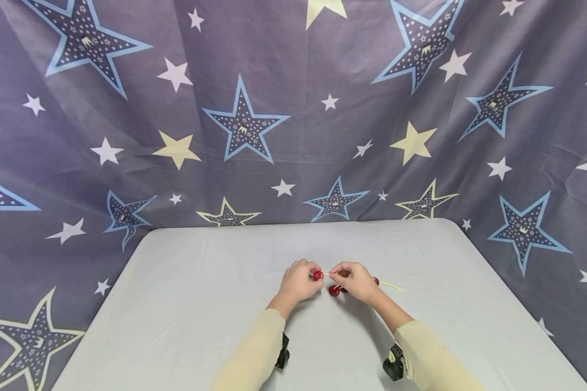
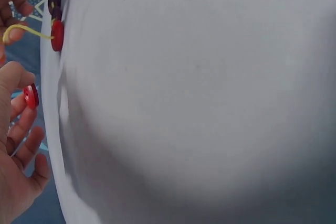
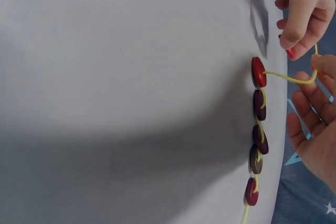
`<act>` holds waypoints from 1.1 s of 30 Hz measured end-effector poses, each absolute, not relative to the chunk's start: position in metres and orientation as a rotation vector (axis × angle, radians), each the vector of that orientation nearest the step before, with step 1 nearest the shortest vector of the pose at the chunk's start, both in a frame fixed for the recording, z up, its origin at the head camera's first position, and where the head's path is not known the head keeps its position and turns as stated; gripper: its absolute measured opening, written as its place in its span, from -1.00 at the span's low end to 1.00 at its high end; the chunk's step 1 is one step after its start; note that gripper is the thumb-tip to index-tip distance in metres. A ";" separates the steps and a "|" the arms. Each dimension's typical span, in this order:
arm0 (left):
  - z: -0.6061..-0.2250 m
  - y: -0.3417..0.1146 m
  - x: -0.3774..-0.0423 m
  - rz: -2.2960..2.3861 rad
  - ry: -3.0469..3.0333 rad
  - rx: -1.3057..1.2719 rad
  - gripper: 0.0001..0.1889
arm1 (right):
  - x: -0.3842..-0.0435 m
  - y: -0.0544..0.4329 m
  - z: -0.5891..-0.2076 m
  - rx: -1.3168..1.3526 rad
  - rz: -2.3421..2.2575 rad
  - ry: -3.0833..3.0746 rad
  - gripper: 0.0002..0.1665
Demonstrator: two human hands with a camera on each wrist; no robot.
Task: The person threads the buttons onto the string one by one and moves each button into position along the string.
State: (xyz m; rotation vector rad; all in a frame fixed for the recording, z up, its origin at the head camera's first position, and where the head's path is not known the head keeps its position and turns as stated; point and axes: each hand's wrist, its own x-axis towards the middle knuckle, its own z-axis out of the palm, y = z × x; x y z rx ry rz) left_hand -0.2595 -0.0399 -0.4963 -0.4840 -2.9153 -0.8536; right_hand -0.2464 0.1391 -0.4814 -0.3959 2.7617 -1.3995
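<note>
My left hand (image 1: 295, 283) pinches a red button (image 2: 31, 96) between thumb and fingers, with holes showing in its face. To its right, my right hand (image 1: 357, 281) pinches a yellow cord (image 3: 283, 77) close to that button. In the right wrist view the cord runs back from the fingers to a row of several threaded buttons lying on the cloth, with a bright red button (image 3: 259, 72) nearest the hands. Behind it come dark purple, brownish and dark red ones. In the head view the right hand partly covers this row.
A pale cloth-covered table (image 1: 200, 304) lies under both hands. The cord's loose tail (image 1: 392, 285) trails to the right of the row. A dark curtain with stars (image 1: 293, 108) hangs behind the table and along its sides. Each wrist wears a small black camera (image 1: 394, 365).
</note>
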 end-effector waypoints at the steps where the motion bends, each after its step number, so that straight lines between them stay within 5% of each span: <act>1: -0.496 -0.041 -0.259 -0.873 -2.902 -0.493 -0.70 | -0.246 0.139 -0.481 -0.399 -1.398 2.763 -0.88; 20: -0.491 -0.057 -0.248 -1.206 -2.721 -0.488 -0.76 | -0.244 0.131 -0.477 -0.443 -1.396 2.762 -0.87; 33: -0.497 -0.070 -0.247 -2.075 -2.497 -0.239 -0.65 | -0.246 0.129 -0.477 -0.469 -1.385 2.778 -0.90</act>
